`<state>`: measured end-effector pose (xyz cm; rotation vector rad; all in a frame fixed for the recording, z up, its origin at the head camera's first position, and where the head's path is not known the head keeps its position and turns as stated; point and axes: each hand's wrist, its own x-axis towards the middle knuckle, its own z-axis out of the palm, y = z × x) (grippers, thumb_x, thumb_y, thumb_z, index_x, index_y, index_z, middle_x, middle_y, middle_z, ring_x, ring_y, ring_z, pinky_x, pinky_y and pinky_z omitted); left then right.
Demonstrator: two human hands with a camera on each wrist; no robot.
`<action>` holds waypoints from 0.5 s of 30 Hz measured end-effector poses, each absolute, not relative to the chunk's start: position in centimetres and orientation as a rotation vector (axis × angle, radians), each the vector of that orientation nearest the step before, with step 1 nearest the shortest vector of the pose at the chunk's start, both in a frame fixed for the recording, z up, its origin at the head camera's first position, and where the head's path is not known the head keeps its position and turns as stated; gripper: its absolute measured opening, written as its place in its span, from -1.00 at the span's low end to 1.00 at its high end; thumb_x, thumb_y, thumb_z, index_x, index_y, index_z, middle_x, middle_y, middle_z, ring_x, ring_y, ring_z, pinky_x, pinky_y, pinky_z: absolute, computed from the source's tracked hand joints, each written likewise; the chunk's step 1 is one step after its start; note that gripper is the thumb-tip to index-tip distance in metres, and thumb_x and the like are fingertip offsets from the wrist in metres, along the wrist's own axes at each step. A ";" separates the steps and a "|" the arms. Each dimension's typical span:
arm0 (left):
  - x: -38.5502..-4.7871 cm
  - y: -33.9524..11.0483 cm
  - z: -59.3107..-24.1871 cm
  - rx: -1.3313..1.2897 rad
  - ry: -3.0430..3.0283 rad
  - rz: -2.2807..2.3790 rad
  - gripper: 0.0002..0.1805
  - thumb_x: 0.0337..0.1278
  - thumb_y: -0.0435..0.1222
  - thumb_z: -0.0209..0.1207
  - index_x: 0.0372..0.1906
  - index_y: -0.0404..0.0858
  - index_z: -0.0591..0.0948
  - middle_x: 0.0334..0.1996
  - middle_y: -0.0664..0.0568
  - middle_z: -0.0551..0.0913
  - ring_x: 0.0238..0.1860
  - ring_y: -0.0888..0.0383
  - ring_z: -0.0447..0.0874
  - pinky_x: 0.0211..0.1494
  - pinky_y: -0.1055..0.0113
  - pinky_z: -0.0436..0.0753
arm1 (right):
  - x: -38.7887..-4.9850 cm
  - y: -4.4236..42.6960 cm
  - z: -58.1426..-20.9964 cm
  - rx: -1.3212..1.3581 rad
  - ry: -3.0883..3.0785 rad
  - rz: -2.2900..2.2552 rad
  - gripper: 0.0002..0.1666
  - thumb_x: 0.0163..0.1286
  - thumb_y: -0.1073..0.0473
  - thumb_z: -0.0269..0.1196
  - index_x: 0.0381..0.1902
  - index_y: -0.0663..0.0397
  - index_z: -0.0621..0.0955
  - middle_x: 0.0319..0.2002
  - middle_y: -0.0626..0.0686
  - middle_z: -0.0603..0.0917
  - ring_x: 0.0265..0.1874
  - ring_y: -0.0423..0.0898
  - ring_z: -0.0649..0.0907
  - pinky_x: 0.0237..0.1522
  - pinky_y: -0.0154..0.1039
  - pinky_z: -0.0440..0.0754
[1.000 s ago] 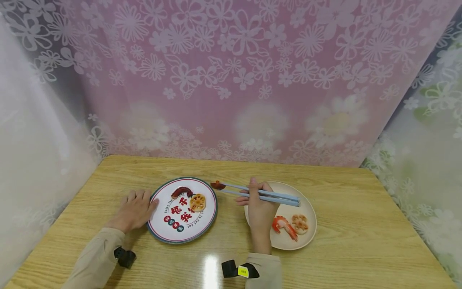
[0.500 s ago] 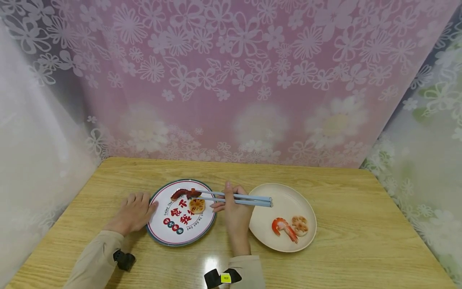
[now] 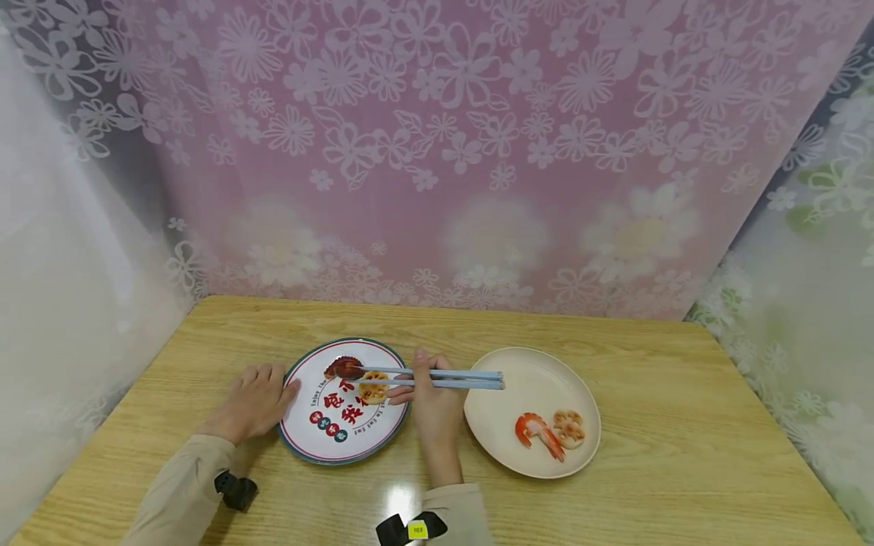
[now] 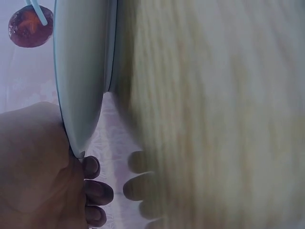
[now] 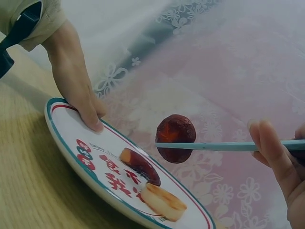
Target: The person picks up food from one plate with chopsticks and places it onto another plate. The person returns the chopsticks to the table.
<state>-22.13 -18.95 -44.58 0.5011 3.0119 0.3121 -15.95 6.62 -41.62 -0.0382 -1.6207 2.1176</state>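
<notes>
In the head view, my right hand holds a pair of pale blue chopsticks above the white printed plate. Between their tips is a dark brown mushroom cap with a star-shaped cut, which hangs clear of the plate in the right wrist view. Below it on the plate lie a dark red octopus tentacle and a lotus root slice. My left hand rests at the plate's left side, thumb on the rim and the other fingers relaxed, their tips down by the table in the left wrist view.
To the right stands a cream plate with a shrimp and another lotus root slice on it. Both plates are on a wooden table. A pink floral curtain hangs behind the table's far edge.
My right hand has moved left, carrying the mushroom in the chopsticks from beside the printed plate to over it, near the tentacle. The left hand has stayed at the rim.
</notes>
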 end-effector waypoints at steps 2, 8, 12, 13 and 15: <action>-22.1 -18.9 -44.6 0.498 3.005 0.315 -0.57 0.47 -0.11 -0.15 -0.07 -0.47 0.38 -0.12 -0.33 0.43 -0.01 -0.33 0.34 0.07 -0.23 0.29 | -16.1 6.4 -41.9 -0.071 -1.632 2.127 -0.58 0.49 0.18 0.11 -0.42 0.51 0.49 -0.55 0.39 0.64 -0.76 0.02 0.66 -0.70 -0.09 0.59; -22.2 -19.0 -44.4 0.489 2.986 0.318 -0.52 0.48 -0.09 -0.17 0.00 -0.51 0.37 -0.07 -0.39 0.43 0.01 -0.37 0.33 0.09 -0.27 0.28 | -16.2 5.7 -42.6 -0.138 -1.641 2.195 -0.60 0.47 0.19 0.12 -0.39 0.52 0.50 -0.57 0.43 0.62 -0.77 -0.01 0.66 -0.68 -0.13 0.60; -22.1 -19.0 -44.4 0.473 2.975 0.326 -0.52 0.48 -0.09 -0.18 0.02 -0.50 0.37 -0.06 -0.42 0.43 -0.02 -0.36 0.34 0.06 -0.27 0.30 | -16.2 5.3 -42.7 -0.191 -1.653 2.238 -0.58 0.46 0.15 0.15 -0.37 0.52 0.50 -0.56 0.44 0.62 -0.76 0.00 0.67 -0.67 -0.13 0.61; -22.2 -19.0 -44.5 0.475 2.977 0.331 -0.53 0.48 -0.09 -0.18 0.01 -0.50 0.37 -0.08 -0.41 0.44 -0.03 -0.35 0.34 0.05 -0.27 0.30 | -16.2 5.3 -42.8 -0.208 -1.657 2.250 -0.59 0.45 0.15 0.15 -0.38 0.51 0.50 -0.53 0.44 0.62 -0.76 -0.01 0.67 -0.66 -0.13 0.61; -22.2 -19.0 -44.5 0.478 2.978 0.339 -0.54 0.49 -0.09 -0.18 0.00 -0.49 0.37 -0.09 -0.42 0.44 -0.04 -0.35 0.34 0.05 -0.27 0.30 | -16.2 5.0 -42.9 -0.233 -1.663 2.272 -0.59 0.45 0.15 0.15 -0.40 0.49 0.50 -0.55 0.40 0.63 -0.76 0.01 0.67 -0.65 -0.13 0.62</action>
